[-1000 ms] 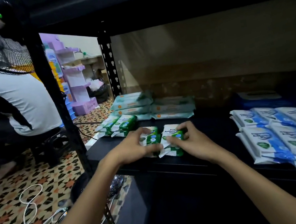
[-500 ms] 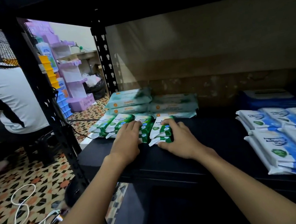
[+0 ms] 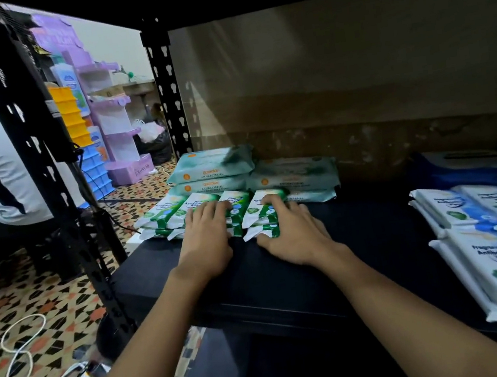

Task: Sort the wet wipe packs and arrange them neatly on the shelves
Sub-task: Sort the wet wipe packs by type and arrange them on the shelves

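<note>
Four stacks of green wipe packs (image 3: pixel 199 207), at least four teal packs (image 3: pixel 211 168) and two hands (image 3: pixel 206 241) are seen.

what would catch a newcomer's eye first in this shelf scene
Two bare hands at the centre: the left hand and right hand press flat on small green-and-white wet wipe packs on the black shelf. Behind them sit pale teal wipe packs; a block of blue-and-white wipe packs lies at the right.
</note>
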